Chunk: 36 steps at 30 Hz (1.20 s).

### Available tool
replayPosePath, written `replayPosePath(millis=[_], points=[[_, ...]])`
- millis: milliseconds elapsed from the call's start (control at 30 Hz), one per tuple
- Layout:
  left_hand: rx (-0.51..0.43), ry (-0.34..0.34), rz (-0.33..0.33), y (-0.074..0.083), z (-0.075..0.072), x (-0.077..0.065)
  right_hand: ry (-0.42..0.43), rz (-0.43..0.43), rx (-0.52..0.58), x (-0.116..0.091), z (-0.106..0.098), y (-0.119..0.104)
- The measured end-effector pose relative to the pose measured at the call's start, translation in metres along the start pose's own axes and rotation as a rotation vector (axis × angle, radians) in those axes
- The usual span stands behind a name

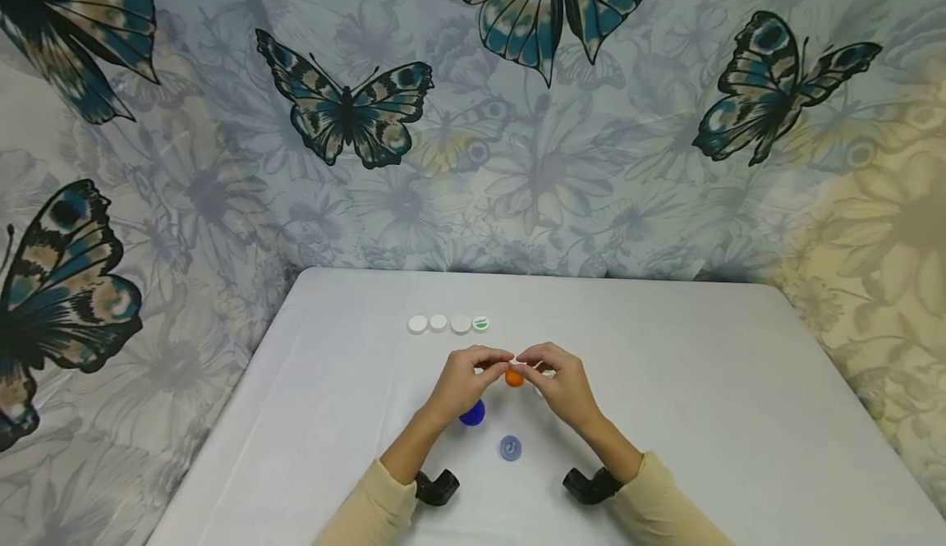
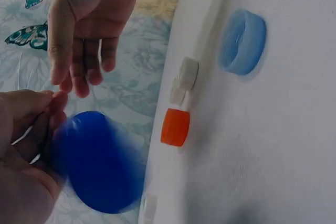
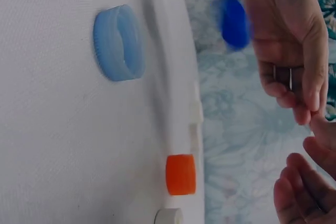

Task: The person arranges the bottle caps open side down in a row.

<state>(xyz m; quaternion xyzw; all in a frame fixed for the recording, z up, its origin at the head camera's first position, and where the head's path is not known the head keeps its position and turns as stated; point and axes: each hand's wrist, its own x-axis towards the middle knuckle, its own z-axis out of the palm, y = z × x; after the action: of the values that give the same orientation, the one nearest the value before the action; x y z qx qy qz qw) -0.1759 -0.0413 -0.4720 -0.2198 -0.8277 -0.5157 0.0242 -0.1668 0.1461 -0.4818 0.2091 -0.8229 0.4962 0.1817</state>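
Observation:
Over the middle of the table my left hand (image 1: pixel 460 382) and right hand (image 1: pixel 563 386) meet at their fingertips, fingers loosely bent. No held thing shows between them in either wrist view. A blurred dark-blue cap (image 2: pixel 102 163) hangs in the air below my left hand, off the tabletop; in the head view part of the blue cap (image 1: pixel 471 413) is hidden by that hand. An orange cap (image 3: pixel 180 174) stands on the table beneath the fingertips. Nearer my body lies a light-blue ribbed bottle cap (image 1: pixel 510 447), hollow side up.
Behind the hands a row of white caps (image 1: pixel 439 323) lies on the white table (image 1: pixel 665 415), the rightmost cap (image 1: pixel 481 324) bearing a green mark. More white caps (image 2: pixel 189 73) sit close to the orange one. Black wrist mounts (image 1: pixel 438 488) jut inward from both forearms. A butterfly-patterned cloth (image 1: pixel 554 176) hangs behind.

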Motion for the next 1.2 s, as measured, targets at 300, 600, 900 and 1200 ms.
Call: replayPosePath(millis=[300, 600, 900, 1200], points=[[0.033, 0.039, -0.102, -0.015, -0.01, 0.0, -0.34, 0.065, -0.078, -0.005, 0.009, -0.009], [0.026, 0.101, -0.171, -0.021, -0.023, 0.002, -0.724, -0.215, -0.338, -0.013, 0.043, -0.027], [0.019, 0.109, -0.19, -0.024, -0.026, 0.0, -0.832, -0.255, -0.423, -0.02, 0.058, -0.03], [0.01, 0.108, -0.198, -0.029, -0.025, -0.001, -0.775, -0.298, -0.435, -0.023, 0.06, -0.029]])
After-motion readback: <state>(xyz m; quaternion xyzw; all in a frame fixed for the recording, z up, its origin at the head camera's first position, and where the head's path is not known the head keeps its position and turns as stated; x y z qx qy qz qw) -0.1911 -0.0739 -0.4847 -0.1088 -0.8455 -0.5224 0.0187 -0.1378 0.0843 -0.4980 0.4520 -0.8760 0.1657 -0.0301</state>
